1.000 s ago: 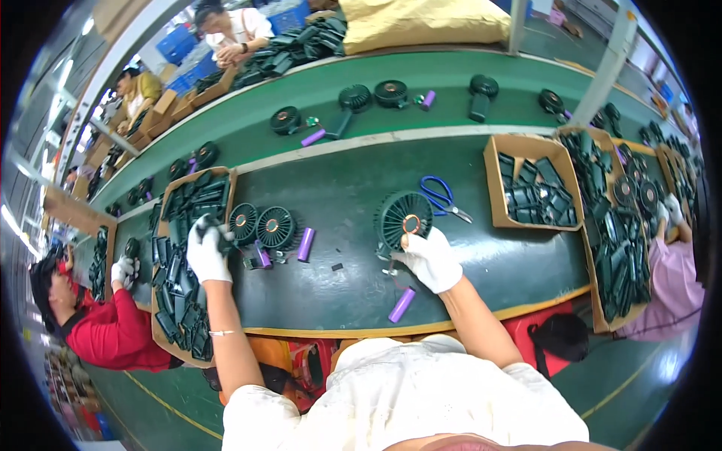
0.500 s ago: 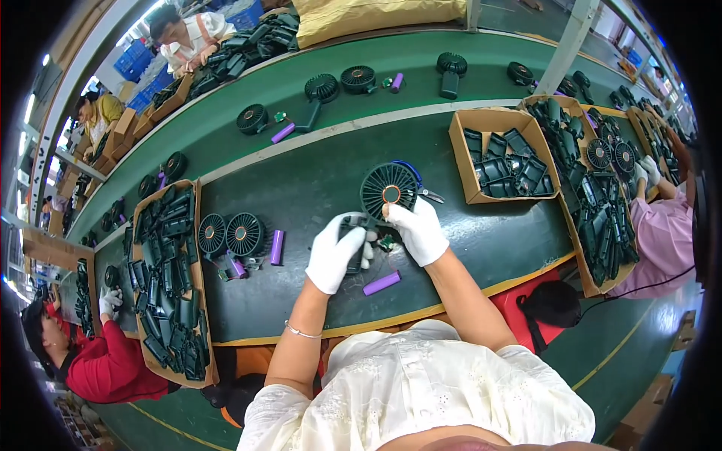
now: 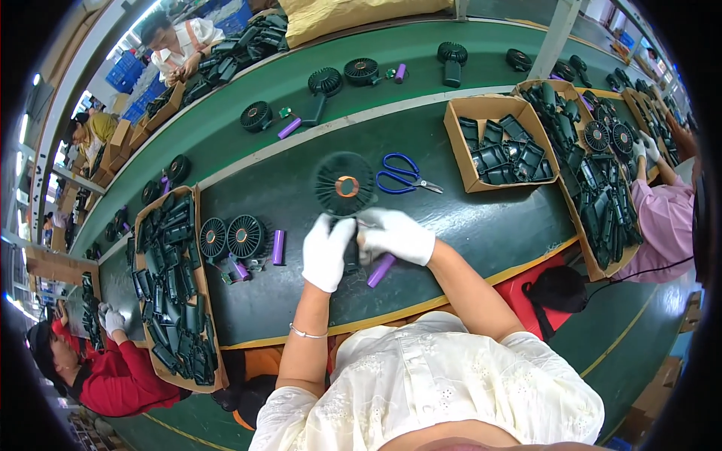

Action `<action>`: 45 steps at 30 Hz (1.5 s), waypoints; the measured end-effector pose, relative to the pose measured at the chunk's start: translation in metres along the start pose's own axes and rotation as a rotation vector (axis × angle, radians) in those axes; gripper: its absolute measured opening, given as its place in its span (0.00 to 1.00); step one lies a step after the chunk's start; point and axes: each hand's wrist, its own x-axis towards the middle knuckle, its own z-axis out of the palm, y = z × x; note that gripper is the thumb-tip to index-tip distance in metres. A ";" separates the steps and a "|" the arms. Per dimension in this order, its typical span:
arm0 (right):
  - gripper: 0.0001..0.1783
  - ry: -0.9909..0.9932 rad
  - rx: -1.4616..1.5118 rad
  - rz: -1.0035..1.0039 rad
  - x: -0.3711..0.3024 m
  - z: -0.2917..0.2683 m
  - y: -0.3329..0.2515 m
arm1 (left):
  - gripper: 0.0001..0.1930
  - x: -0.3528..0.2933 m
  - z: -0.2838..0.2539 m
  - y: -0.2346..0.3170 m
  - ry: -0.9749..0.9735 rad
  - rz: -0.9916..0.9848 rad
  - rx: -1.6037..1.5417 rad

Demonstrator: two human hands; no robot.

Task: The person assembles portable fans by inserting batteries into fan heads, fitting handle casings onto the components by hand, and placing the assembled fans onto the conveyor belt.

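White gloves cover both hands. My left hand (image 3: 327,254) is closed around the dark handle (image 3: 351,255) of a handheld fan, held upright above the table. The round fan head (image 3: 344,185), with a copper-coloured ring at its middle, sits above the handle and is slightly blurred. My right hand (image 3: 396,236) is closed against the right side of the handle, just below the fan head. What its fingertips pinch is hidden. A purple cylindrical battery (image 3: 381,270) slants just under my right hand. Blue-handled scissors (image 3: 406,179) lie open right of the fan head.
Left of me lie two fan heads (image 3: 244,236) and a purple battery (image 3: 278,247). Cardboard boxes of dark casings stand left (image 3: 199,301) and right (image 3: 468,180). Fans and batteries lie along the green far belt (image 3: 406,56). Co-workers sit left, right and across.
The fan head has moved left, uncovering the scissors. My right hand has left the fan head and come down beside the handle. The battery under it has tilted more steeply.
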 end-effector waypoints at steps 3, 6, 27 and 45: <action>0.18 -0.264 -0.072 0.126 -0.002 -0.005 0.005 | 0.13 0.001 -0.012 0.010 -0.050 -0.210 -0.320; 0.16 -0.332 -0.015 0.070 -0.004 -0.007 0.012 | 0.13 0.001 -0.018 0.028 -0.041 -0.212 -0.540; 0.20 0.023 0.685 -0.169 -0.006 -0.006 0.019 | 0.16 -0.022 0.021 -0.001 0.083 0.073 -0.415; 0.11 0.483 0.039 -0.374 -0.005 -0.004 0.014 | 0.14 -0.016 0.020 0.007 -0.003 -0.419 -0.811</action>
